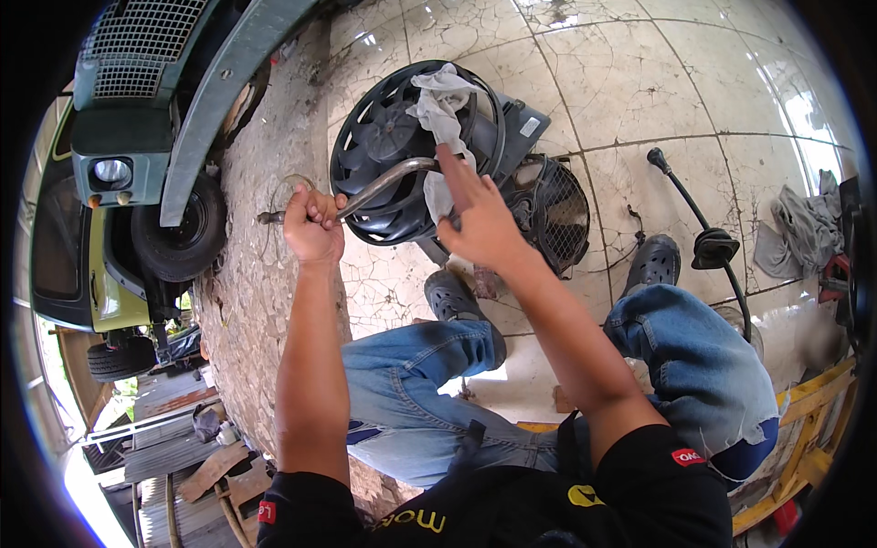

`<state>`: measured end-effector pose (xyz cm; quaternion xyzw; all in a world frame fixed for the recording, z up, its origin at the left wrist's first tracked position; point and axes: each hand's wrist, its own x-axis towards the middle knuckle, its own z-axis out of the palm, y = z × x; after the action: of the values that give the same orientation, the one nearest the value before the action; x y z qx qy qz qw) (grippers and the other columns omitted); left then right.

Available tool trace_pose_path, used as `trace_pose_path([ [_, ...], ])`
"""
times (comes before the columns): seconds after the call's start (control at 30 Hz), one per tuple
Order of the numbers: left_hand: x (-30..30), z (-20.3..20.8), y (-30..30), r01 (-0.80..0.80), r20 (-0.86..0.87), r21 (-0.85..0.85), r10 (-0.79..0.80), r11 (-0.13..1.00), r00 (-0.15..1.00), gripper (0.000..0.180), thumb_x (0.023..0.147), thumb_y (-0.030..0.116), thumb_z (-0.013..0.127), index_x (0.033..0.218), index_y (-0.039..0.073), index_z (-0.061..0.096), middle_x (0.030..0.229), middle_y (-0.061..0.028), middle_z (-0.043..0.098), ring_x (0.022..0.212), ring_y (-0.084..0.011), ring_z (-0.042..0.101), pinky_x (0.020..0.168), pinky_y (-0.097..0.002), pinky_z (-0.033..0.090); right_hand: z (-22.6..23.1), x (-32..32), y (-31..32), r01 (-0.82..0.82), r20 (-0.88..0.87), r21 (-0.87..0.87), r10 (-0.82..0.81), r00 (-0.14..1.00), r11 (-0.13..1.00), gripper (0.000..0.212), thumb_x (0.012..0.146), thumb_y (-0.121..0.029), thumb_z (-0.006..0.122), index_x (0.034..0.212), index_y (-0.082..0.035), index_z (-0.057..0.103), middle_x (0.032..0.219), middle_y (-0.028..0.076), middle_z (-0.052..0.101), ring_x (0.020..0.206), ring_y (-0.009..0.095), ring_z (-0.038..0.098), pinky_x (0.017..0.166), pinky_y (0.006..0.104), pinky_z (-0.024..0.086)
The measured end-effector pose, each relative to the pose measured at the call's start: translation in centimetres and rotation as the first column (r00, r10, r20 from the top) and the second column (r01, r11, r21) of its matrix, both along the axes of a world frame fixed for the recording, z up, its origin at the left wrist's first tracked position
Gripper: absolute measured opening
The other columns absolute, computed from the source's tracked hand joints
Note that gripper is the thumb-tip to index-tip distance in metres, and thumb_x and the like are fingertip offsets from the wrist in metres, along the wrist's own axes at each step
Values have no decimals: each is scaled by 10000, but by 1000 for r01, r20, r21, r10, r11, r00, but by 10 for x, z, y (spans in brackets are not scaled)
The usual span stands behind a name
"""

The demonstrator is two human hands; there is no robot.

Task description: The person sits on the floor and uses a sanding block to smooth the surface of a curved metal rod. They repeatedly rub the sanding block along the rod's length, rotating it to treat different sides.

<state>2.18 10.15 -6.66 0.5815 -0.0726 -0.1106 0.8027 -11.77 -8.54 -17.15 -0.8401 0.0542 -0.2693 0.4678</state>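
Note:
My left hand (313, 222) is closed round a bent metal pipe (384, 187) near its left end. A narrow fitting sticks out past the fist. The pipe's other end meets a pale grey rag (442, 102), where my right hand (480, 217) has its fingers and thumb about the cloth. The fingers are fairly straight, and they partly hide the pipe's end. Part of the rag hangs beyond the fingertips. Below both hands, a large black cooling fan (384, 132) with a round shroud lies on the tiles.
A smaller black fan with a mesh guard (559, 215) lies beside the large one. To the right are a black lever with a rubber boot (714, 247) and a grey cloth heap (804, 228). A parked vehicle (123, 155) stands at left; a yellow wooden frame (804, 438) is at lower right.

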Motion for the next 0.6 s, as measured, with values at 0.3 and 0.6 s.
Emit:
trace_pose_path([
  [0.3,-17,13,-11,256,137,29,-258,966,956,415,979,266,526,621,124,373,562,-1,318,525,-133,297,749,-372,399,27,18,-42,-154,-401,418,334,853,895,921,705,-60,565,1550,-65,197,1454,263,429,1314,402,446,1060,439,386],
  [0.6,-11,10,-6,174,70,20,-174,985,982,416,977,259,526,618,116,370,565,-9,325,528,-133,301,760,-379,403,7,2,-32,-136,-196,359,217,956,923,909,699,57,477,1555,-97,211,1489,229,412,1331,373,451,1084,396,381],
])
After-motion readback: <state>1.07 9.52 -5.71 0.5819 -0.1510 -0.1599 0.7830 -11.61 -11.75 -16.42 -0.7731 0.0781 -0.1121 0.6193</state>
